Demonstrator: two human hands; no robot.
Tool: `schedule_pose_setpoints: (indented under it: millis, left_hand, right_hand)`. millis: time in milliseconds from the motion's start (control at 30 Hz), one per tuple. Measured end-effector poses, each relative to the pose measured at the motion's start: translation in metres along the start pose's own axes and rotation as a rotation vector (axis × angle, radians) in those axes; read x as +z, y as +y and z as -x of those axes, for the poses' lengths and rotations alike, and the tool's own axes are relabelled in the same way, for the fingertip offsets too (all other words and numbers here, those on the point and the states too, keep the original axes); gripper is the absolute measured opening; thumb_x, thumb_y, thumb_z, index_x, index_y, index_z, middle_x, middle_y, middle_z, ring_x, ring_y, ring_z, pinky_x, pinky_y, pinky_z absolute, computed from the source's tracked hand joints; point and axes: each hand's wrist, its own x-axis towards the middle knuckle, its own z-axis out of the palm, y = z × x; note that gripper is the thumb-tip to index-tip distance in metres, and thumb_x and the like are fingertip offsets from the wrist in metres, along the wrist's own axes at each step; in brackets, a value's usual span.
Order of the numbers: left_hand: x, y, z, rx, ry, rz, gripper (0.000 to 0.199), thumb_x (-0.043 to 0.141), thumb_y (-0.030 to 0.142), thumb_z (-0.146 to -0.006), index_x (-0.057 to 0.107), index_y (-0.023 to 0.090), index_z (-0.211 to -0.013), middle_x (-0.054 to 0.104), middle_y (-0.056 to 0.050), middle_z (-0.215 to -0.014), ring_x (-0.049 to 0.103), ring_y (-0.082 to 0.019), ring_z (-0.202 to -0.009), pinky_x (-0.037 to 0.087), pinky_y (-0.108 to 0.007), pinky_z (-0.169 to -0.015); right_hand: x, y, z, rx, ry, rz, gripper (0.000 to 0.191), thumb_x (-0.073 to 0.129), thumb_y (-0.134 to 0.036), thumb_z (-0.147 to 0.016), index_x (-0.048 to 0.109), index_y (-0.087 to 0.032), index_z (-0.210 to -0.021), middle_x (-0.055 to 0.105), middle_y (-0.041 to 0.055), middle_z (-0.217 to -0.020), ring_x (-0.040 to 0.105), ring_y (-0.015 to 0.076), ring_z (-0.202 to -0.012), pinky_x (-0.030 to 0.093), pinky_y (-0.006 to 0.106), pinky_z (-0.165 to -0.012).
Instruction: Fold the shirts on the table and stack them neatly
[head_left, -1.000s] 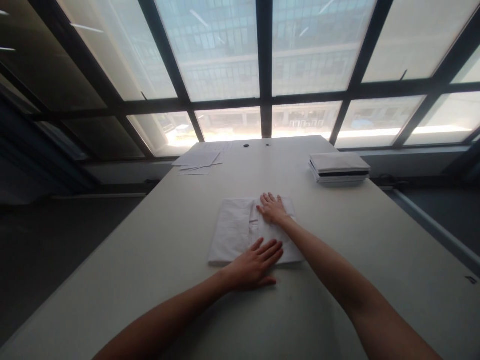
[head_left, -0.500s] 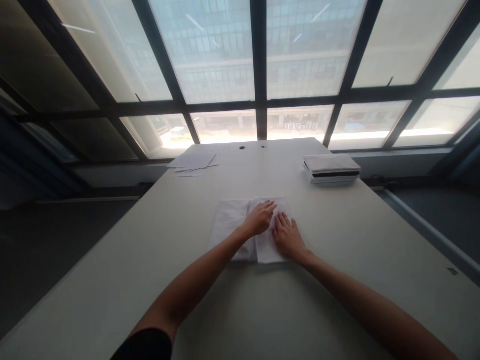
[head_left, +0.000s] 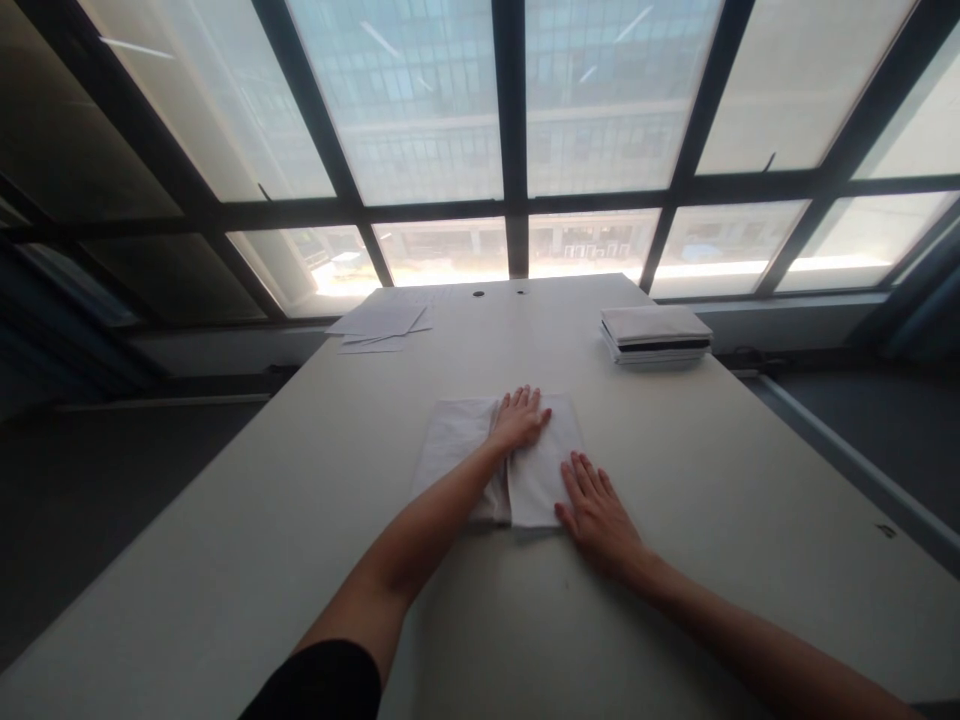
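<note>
A white folded cloth (head_left: 457,440) lies flat on the white table (head_left: 315,510), with a seam or fold edge running down its middle. My left hand (head_left: 519,418) rests palm down on the cloth near its far edge, fingers spread and pointing away from me. At the cloth's right edge, my right hand (head_left: 598,508) lies flat with fingers stretched out, its fingertips touching or just beside the fabric. Neither hand grips anything. My left forearm hides part of the cloth's near left side.
Several loose white paper sheets (head_left: 379,320) lie at the table's far left. At the far right sits a stack of folded cloths (head_left: 656,334), white with a dark layer between. Large windows (head_left: 442,100) with dark frames rise beyond the table.
My right hand has slid right and toward me, from on top of the cloth to its right edge. My left hand has shifted slightly left and its fingers have spread.
</note>
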Motion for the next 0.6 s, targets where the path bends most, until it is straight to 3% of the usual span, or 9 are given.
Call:
schedule_pose_setpoints:
  millis: [133, 233, 367, 500, 600]
  left_hand:
    - [-0.007, 0.015, 0.016, 0.0, 0.045, -0.006, 0.062, 0.023, 0.045, -0.106, 0.033, 0.009, -0.155, 0.029, -0.021, -0.162, 0.022, -0.033, -0.152, 0.017, -0.054, -0.121]
    - [-0.005, 0.031, 0.05, 0.106, 0.086, -0.002, 0.06, 0.029, 0.045, -0.105, 0.035, 0.012, -0.155, 0.027, -0.019, -0.164, 0.018, -0.035, -0.153, 0.015, -0.057, -0.121]
    - [0.005, 0.05, 0.095, 0.234, 0.05, 0.052, 0.067, 0.029, 0.054, -0.103, 0.034, 0.012, -0.155, 0.025, -0.018, -0.164, 0.017, -0.034, -0.153, 0.017, -0.057, -0.122]
    - [0.011, 0.059, 0.115, 0.259, 0.075, 0.088, 0.062, 0.03, 0.048, -0.104, 0.035, 0.012, -0.155, 0.027, -0.017, -0.164, 0.019, -0.032, -0.153, 0.017, -0.055, -0.123]
    - [0.003, 0.054, 0.12, 0.297, 0.046, 0.128, 0.056, 0.034, 0.042, -0.104, 0.04, 0.015, -0.152, 0.035, -0.015, -0.161, 0.026, -0.031, -0.151, 0.022, -0.054, -0.122]
  right_hand:
    - [0.001, 0.004, 0.005, -0.02, 0.05, -0.063, 0.064, 0.037, -0.044, -0.102, 0.035, -0.011, -0.156, 0.019, 0.0162, -0.166, 0.011, 0.027, -0.155, 0.019, 0.05, -0.123]
    - [0.001, 0.009, 0.003, -0.017, 0.146, -0.179, 0.053, 0.038, -0.037, -0.102, 0.048, -0.014, -0.149, 0.033, 0.0149, -0.162, 0.024, 0.0257, -0.152, 0.025, 0.048, -0.122]
    - [0.001, 0.017, -0.005, 0.039, 0.325, -0.326, 0.041, 0.036, -0.028, -0.101, 0.065, -0.014, -0.126, 0.054, 0.0168, -0.145, 0.042, 0.0251, -0.142, 0.036, 0.047, -0.118]
    - [-0.001, 0.017, -0.008, -0.004, 0.403, -0.355, 0.036, 0.039, -0.025, -0.099, 0.066, -0.016, -0.122, 0.058, 0.0152, -0.141, 0.046, 0.0256, -0.139, 0.038, 0.049, -0.116]
    - [-0.005, 0.014, -0.005, -0.071, 0.401, -0.338, 0.037, 0.041, -0.022, -0.098, 0.064, -0.02, -0.127, 0.056, 0.0121, -0.144, 0.044, 0.025, -0.141, 0.04, 0.05, -0.115]
